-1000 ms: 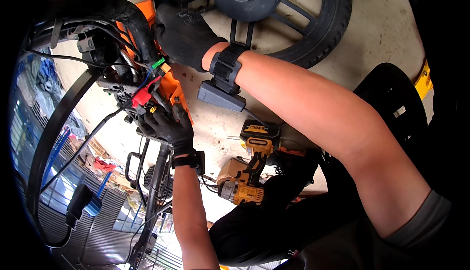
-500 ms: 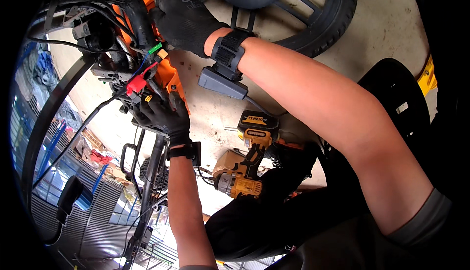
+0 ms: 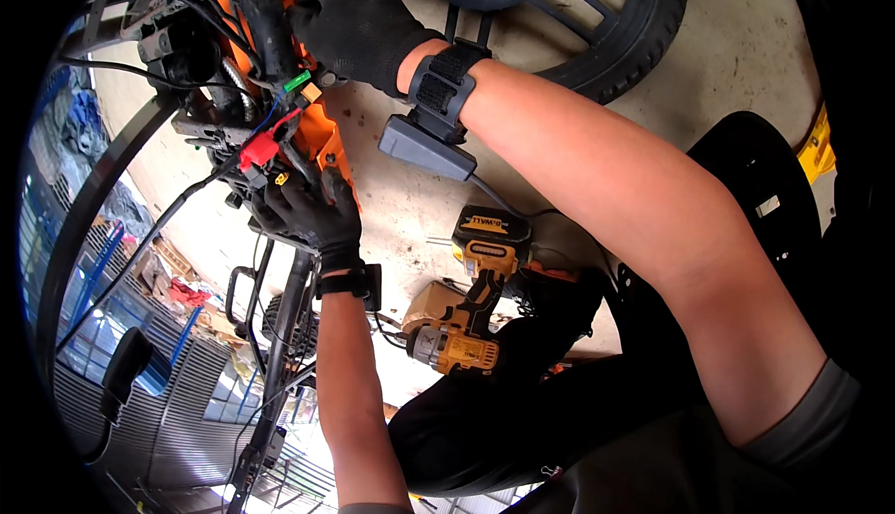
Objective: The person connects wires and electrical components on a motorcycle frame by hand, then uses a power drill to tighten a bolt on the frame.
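Note:
A motorcycle frame [image 3: 270, 34] with orange body panels [image 3: 324, 137] stands on my left. My right hand [image 3: 359, 29], in a black glove, is closed against the upper part of the panel; its fingertips and what they hold are hidden. A small round metal piece [image 3: 328, 78] shows just below it. Lower down, my gloved left hand [image 3: 312, 211] is wrapped round the frame at the panel's lower end, thumb on the panel side. Between the hands lie a red connector cover [image 3: 259, 150], a green connector [image 3: 297, 82] and loose black cables.
A yellow and black cordless impact wrench [image 3: 471, 328] lies near my leg, beside a small cardboard box [image 3: 433, 307]. A black spoked wheel with tyre [image 3: 643, 39] is on the concrete floor at the top. A grey box [image 3: 424, 148] with a cable hangs from my right wrist strap.
My right hand has shifted slightly, and the small round metal piece now shows beneath it. The left hand keeps its place on the frame. The view has moved a little.

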A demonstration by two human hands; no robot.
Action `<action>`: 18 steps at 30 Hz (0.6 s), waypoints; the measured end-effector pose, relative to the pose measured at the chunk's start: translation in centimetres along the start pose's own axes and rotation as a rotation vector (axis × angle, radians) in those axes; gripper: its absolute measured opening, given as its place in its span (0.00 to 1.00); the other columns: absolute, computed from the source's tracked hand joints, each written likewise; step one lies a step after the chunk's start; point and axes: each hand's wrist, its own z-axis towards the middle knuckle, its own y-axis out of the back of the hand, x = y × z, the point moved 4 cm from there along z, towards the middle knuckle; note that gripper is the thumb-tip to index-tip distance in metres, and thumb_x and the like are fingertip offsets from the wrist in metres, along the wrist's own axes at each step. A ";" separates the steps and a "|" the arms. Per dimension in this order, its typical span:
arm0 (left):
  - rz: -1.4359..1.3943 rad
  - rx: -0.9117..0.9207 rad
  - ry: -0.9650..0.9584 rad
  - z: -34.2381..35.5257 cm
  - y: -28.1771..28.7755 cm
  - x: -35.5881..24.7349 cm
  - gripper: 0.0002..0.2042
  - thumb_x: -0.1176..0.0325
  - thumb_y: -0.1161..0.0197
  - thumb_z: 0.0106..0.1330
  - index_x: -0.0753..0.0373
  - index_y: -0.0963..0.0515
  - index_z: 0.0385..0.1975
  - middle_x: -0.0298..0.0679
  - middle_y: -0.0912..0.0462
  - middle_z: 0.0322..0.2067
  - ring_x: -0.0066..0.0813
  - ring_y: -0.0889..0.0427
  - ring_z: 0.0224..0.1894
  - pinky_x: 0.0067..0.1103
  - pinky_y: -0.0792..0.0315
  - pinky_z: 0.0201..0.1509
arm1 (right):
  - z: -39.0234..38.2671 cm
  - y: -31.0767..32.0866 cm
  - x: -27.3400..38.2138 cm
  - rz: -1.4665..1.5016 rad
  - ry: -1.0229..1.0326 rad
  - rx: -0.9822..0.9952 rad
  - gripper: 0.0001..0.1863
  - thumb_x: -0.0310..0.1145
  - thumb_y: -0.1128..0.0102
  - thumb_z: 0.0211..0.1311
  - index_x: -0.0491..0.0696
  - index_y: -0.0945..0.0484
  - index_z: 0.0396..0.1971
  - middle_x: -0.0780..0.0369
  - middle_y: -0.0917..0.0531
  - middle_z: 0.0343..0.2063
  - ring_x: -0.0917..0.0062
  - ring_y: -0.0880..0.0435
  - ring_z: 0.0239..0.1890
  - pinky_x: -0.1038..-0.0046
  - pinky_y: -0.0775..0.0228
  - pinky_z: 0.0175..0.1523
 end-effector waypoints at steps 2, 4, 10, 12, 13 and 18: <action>0.002 0.013 -0.010 0.1 0.1 -0.2 0.28 0.41 0.38 0.58 0.62 0.28 0.44 0.53 0.31 0.52 0.61 0.46 0.63 0.60 0.54 0.62 | 0.5 -0.9 -0.3 -0.040 0.043 -0.089 0.12 0.37 0.41 0.60 0.43 0.18 0.34 0.50 0.16 0.30 0.56 0.15 0.36 0.59 0.23 0.45; 0.002 0.023 -0.009 0.1 -0.1 -0.1 0.28 0.42 0.38 0.58 0.62 0.28 0.45 0.53 0.31 0.52 0.61 0.46 0.63 0.60 0.54 0.62 | 0.4 -1.1 -0.9 -0.016 0.012 -0.048 0.12 0.37 0.41 0.60 0.43 0.18 0.34 0.50 0.16 0.29 0.56 0.16 0.35 0.59 0.24 0.45; 0.009 -0.042 -0.071 0.6 1.2 -1.4 0.26 0.44 0.43 0.64 0.66 0.29 0.40 0.54 0.29 0.46 0.61 0.42 0.60 0.54 0.50 0.61 | 0.0 -0.6 -0.3 0.004 0.030 -0.037 0.15 0.40 0.42 0.61 0.42 0.18 0.34 0.49 0.17 0.30 0.57 0.17 0.35 0.59 0.24 0.45; -0.023 -0.055 -0.053 0.5 0.9 -1.4 0.26 0.44 0.43 0.65 0.66 0.29 0.41 0.54 0.29 0.46 0.61 0.41 0.59 0.54 0.49 0.61 | 0.3 -0.8 -0.5 -0.076 0.048 0.025 0.14 0.39 0.43 0.61 0.42 0.18 0.35 0.51 0.17 0.31 0.58 0.17 0.38 0.62 0.25 0.43; -0.039 -0.058 -0.044 0.3 0.7 -1.4 0.26 0.44 0.43 0.65 0.67 0.29 0.41 0.55 0.29 0.46 0.61 0.41 0.59 0.54 0.49 0.61 | 1.0 -0.4 -0.1 -0.140 0.029 0.129 0.12 0.36 0.43 0.61 0.43 0.18 0.35 0.53 0.16 0.31 0.60 0.17 0.40 0.64 0.25 0.42; -0.090 -0.011 -0.112 0.3 2.3 -0.7 0.23 0.51 0.50 0.70 0.68 0.27 0.49 0.57 0.29 0.48 0.59 0.33 0.52 0.48 0.43 0.58 | 1.0 -0.9 1.1 0.031 -0.095 0.137 0.10 0.32 0.47 0.60 0.40 0.24 0.33 0.46 0.19 0.30 0.55 0.17 0.39 0.61 0.27 0.42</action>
